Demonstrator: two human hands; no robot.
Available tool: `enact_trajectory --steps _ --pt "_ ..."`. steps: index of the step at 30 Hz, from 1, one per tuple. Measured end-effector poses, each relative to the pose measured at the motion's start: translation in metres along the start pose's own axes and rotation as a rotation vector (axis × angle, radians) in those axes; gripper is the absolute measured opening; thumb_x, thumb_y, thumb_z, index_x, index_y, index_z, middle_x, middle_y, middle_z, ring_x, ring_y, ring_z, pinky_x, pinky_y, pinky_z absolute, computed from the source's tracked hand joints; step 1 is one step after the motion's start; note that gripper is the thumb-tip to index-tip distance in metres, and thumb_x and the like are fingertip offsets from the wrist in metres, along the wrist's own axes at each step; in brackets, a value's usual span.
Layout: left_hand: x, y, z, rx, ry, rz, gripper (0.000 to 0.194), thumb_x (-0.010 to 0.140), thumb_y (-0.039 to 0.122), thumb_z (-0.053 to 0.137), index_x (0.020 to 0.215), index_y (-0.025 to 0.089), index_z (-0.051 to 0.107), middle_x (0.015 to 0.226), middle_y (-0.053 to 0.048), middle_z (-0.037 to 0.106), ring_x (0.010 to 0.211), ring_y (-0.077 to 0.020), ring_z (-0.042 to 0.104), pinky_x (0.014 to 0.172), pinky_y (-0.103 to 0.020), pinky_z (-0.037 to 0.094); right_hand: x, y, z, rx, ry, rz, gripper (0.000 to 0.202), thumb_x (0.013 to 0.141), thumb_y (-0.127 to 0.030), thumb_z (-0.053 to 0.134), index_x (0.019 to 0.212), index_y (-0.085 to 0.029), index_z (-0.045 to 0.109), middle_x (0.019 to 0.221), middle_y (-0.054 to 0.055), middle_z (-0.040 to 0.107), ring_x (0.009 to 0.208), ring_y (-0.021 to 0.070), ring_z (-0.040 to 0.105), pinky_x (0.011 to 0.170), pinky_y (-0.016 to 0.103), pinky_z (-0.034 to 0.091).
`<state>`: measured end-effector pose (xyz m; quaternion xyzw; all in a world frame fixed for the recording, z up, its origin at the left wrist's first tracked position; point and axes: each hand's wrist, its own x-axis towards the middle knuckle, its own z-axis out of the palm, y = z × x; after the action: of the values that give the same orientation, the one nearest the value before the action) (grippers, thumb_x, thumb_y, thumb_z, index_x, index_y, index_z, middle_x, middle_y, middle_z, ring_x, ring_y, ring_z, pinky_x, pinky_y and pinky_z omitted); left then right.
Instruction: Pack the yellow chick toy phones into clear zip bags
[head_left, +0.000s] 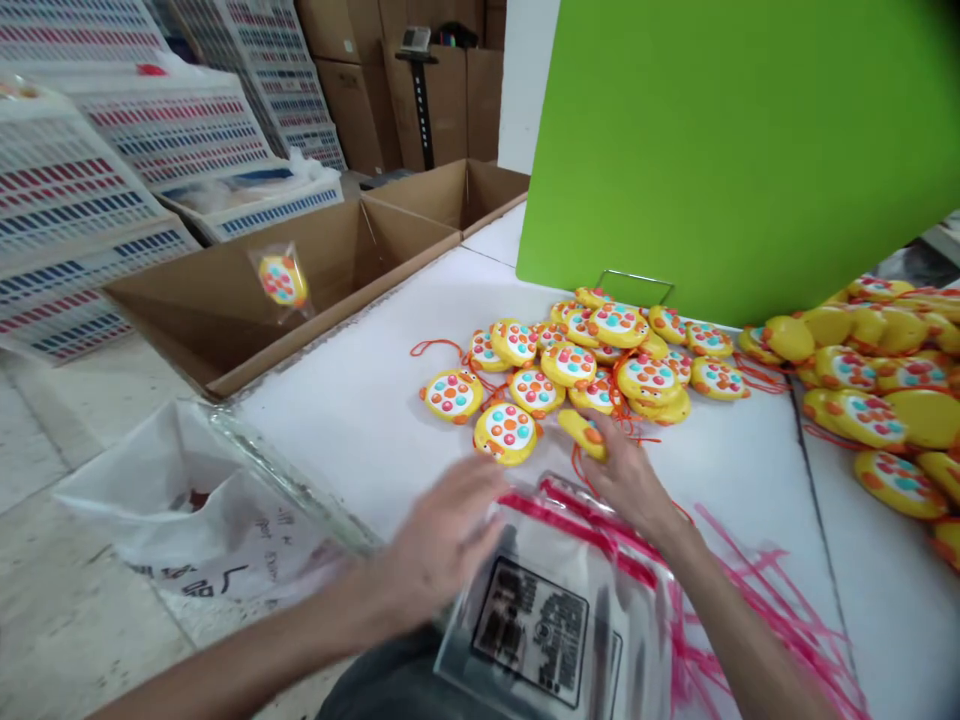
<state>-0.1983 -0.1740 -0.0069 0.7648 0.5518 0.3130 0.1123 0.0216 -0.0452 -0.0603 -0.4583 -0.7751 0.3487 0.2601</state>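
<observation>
My right hand grips a yellow toy, tilted on its edge, at the front of a pile of yellow toys with coloured dots and orange cords. My left hand is smeared by motion above the left edge of a stack of clear plastic bags with pink top strips and black print; its fingers are too blurred to read. A bagged yellow toy appears in mid-air over the open cardboard box at the left.
More yellow toys lie at the right. Pink strips are scattered beside the bags. A green board stands behind the pile. A white sack is on the floor, left of the table; plastic crates are stacked beyond.
</observation>
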Motion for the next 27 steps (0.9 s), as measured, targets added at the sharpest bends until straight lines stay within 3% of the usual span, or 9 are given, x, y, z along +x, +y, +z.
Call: enact_trajectory --steps 2,4,7,9,12,17,21,24,27 --pt "-0.014 0.013 0.048 0.027 -0.222 0.043 0.028 0.083 0.023 0.055 0.11 0.014 0.056 0.119 -0.009 0.057 0.114 -0.0237 0.048 0.099 -0.039 0.042 -0.016 -0.003 -0.008 0.11 0.013 0.072 0.052 0.081 -0.023 0.045 0.132 -0.017 0.036 0.114 0.012 0.061 0.101 0.0261 0.06 0.081 0.043 0.05" --pt "-0.022 0.021 0.082 0.085 -0.302 0.072 0.031 0.083 0.026 0.057 0.111 0.013 0.055 0.115 -0.009 0.058 0.108 -0.0261 0.049 0.094 -0.042 0.043 -0.037 -0.008 -0.015 0.355 0.005 0.191 0.049 0.082 -0.025 0.046 0.129 -0.018 0.038 0.111 0.011 0.063 0.096 0.0238 0.062 0.078 0.039 0.052" --pt "-0.027 0.025 0.103 0.163 -0.312 0.137 0.032 0.086 0.019 0.051 0.117 0.011 0.05 0.111 -0.011 0.057 0.102 -0.0253 0.05 0.088 -0.04 0.043 -0.067 -0.018 -0.019 0.864 0.013 0.439 0.05 0.07 -0.02 0.061 0.119 -0.021 0.05 0.113 0.009 0.063 0.101 0.0245 0.06 0.082 0.038 0.05" --pt "-0.026 0.025 0.105 0.172 -0.331 0.189 0.028 0.087 0.015 0.046 0.115 0.012 0.051 0.104 -0.011 0.057 0.096 -0.0232 0.05 0.084 -0.037 0.043 -0.082 -0.025 -0.019 1.047 0.049 0.545 0.05 0.066 -0.018 0.066 0.114 -0.021 0.054 0.111 0.008 0.064 0.1 0.0253 0.06 0.081 0.039 0.051" --pt "-0.02 0.027 0.104 0.142 -0.345 0.245 0.014 0.087 0.015 0.046 0.096 0.014 0.057 0.092 -0.008 0.057 0.088 -0.0218 0.05 0.082 -0.038 0.041 -0.097 -0.035 -0.017 1.121 0.119 0.621 0.047 0.07 -0.02 0.065 0.115 -0.022 0.055 0.107 0.007 0.065 0.092 0.0237 0.062 0.075 0.038 0.053" --pt "-0.014 0.029 0.103 0.091 -0.285 0.16 0.011 0.084 0.025 0.054 0.093 0.017 0.055 0.096 -0.007 0.058 0.094 -0.024 0.05 0.088 -0.043 0.036 -0.125 -0.036 -0.023 0.981 0.168 0.706 0.049 0.076 -0.035 0.064 0.123 -0.027 0.051 0.119 0.006 0.059 0.09 0.0234 0.062 0.061 0.034 0.056" --pt "-0.016 0.027 0.091 -0.043 -0.296 0.044 0.023 0.084 0.021 0.053 0.106 0.016 0.052 0.097 -0.007 0.06 0.094 -0.0231 0.05 0.085 -0.038 0.038 -0.153 -0.025 -0.035 0.561 0.048 0.707 0.048 0.078 -0.044 0.06 0.122 -0.028 0.055 0.114 0.007 0.064 0.085 0.0239 0.065 0.061 0.032 0.058" --pt "-0.017 0.023 0.086 -0.104 -0.302 0.109 0.033 0.086 0.011 0.044 0.118 0.014 0.047 0.101 -0.007 0.059 0.093 -0.0206 0.05 0.084 -0.034 0.039 -0.164 -0.023 -0.044 0.411 -0.126 0.659 0.048 0.073 -0.041 0.065 0.119 -0.029 0.059 0.112 0.005 0.066 0.094 0.0254 0.065 0.073 0.032 0.057" --pt "-0.016 0.019 0.091 -0.101 -0.336 0.192 0.017 0.088 0.017 0.043 0.1 0.015 0.056 0.087 -0.005 0.06 0.082 -0.0183 0.05 0.078 -0.031 0.039 -0.166 -0.03 -0.048 0.469 -0.312 0.571 0.051 0.074 -0.037 0.065 0.123 -0.029 0.056 0.121 0.004 0.062 0.108 0.0249 0.059 0.089 0.035 0.05"
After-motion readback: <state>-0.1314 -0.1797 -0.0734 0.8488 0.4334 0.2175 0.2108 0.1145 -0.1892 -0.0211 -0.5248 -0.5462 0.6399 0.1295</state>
